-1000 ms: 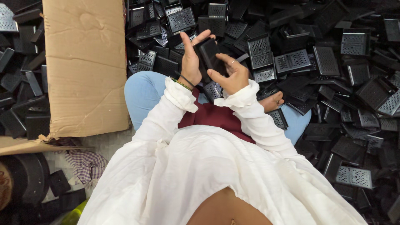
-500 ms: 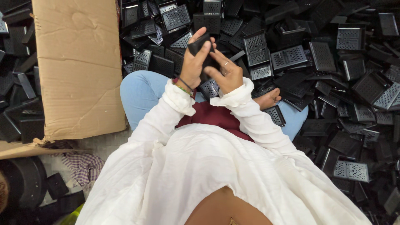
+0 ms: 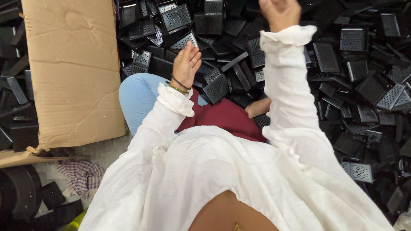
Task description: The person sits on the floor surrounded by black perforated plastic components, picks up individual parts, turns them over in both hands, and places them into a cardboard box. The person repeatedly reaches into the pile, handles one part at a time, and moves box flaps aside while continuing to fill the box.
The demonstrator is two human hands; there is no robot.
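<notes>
Left hand [image 3: 186, 63] hangs open and empty above the black perforated parts [image 3: 216, 87]; right hand [image 3: 279, 13], raised beyond them, grip unclear.

A seated person's left hand [image 3: 186, 63] hovers open over a heap of black perforated parts [image 3: 342, 64] — right hand [image 3: 279, 13] raised, cardboard sheet [image 3: 72, 68] alongside.
</notes>
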